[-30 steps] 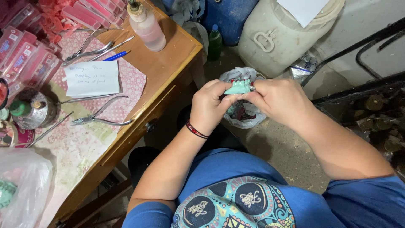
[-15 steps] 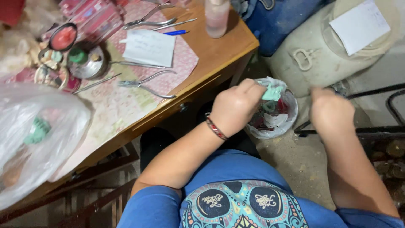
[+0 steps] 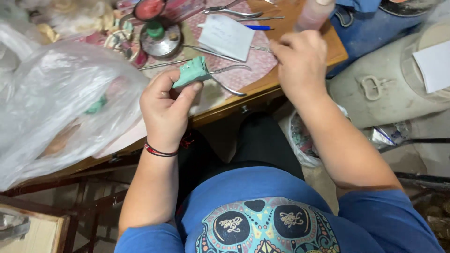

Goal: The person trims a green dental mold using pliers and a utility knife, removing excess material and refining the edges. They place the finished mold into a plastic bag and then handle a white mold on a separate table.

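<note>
Left hand: the left hand (image 3: 165,107) is raised over the near table edge, thumb and fingers pinching a small mint-green block of mouldable material with a toothed imprint on top (image 3: 191,72). A red-and-black cord bracelet (image 3: 160,151) sits on that wrist.

Right hand: the right hand (image 3: 300,61) reaches out over the wooden table (image 3: 281,84), fingers curled loosely downward. Whether it grips anything cannot be told; motion blur hides the fingertips.

Nearest to right hand: a white folded paper slip (image 3: 227,36), a blue pen (image 3: 258,27), and a pale pink plastic bottle (image 3: 313,14) just beyond the knuckles.

Green block position: held clear of the table surface, just above the handles of steel pliers (image 3: 229,79) lying on the pink patterned mat (image 3: 253,65).

Tools on bench: a second pair of steel pliers (image 3: 232,11) at the far edge, a thin metal probe (image 3: 164,64), a round metal dish with a green knob (image 3: 159,40).

Left of bench: a large clear plastic bag (image 3: 56,103) holding another green lump, blurred.

Floor: a small bag-lined bin (image 3: 302,140) beside the knee; a cream plastic drum (image 3: 389,84) to the right.

Progress, judged: the block is in hand and looks already shaped with its impression; no tool is applied to it yet. Any trimming or further working appears not yet begun.
</note>
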